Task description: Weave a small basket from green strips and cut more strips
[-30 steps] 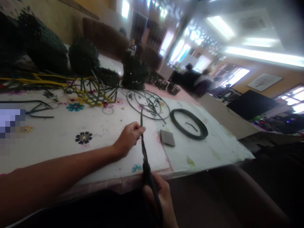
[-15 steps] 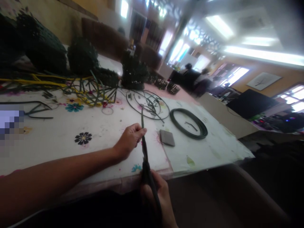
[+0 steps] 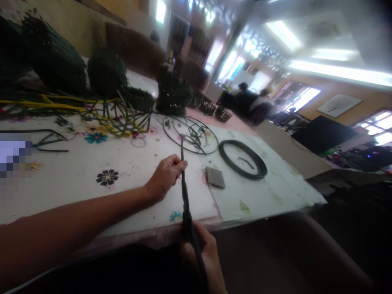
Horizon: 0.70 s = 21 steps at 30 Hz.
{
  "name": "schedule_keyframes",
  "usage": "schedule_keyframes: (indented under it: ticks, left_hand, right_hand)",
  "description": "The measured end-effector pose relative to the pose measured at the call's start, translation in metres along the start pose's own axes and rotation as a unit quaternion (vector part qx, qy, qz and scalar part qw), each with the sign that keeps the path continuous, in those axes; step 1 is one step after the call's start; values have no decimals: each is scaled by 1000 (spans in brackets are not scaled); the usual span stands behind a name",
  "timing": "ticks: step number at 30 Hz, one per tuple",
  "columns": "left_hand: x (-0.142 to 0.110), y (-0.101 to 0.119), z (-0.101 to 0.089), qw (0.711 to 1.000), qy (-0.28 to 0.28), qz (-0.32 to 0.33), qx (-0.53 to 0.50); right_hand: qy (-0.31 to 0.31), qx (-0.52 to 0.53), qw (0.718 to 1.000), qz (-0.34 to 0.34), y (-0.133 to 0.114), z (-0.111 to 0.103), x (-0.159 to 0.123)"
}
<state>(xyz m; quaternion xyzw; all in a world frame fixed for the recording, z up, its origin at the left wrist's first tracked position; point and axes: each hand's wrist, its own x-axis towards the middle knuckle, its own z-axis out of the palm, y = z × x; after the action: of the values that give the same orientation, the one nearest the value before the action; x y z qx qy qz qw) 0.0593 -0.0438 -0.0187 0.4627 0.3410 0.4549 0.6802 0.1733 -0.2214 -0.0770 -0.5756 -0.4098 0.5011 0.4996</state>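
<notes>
My left hand (image 3: 167,175) is closed over the table, thumb and fingers pinching a narrow dark green strip (image 3: 182,149). The strip's upper end sticks up past the thumb, and it runs down toward my right hand (image 3: 205,253). That hand, at the table's front edge, is wrapped around dark scissors (image 3: 191,230); dimness hides much of their shape. The scissors' upper end lines up with the lower part of the strip, and I cannot make out whether the blades are apart.
A grey square block (image 3: 215,177) and a coil of dark green strip (image 3: 243,159) lie to the right. Behind are loose strip loops (image 3: 190,134), yellow and green strips (image 3: 119,122) and a dark woven basket (image 3: 173,90). A flowered cloth (image 3: 76,179) covers the table.
My left hand has shifted slightly up and left with the strip. A short dark end beside the loose loops no longer shows. My right hand stays nearly in place.
</notes>
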Motion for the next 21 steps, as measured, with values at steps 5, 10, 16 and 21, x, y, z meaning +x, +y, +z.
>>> schedule_keyframes:
  ticks: [5,10,16,21]
  left_hand:
    - [-5,-4,2,1000,3,11,8]
    - [0,-3,-1,1000,13,-2,-1]
    - [6,3,-5,999,26,-10,-27]
    - [-1,-1,0,1000,11,2,8]
  right_hand:
    - [-2,2,1000,7,-6,1,1]
    - [-16,-34,999,-21,-11,-1,0]
    - [-10,-43,999,2,2,-3,-1]
    - [-7,-15,1000,-9,0,-1,1]
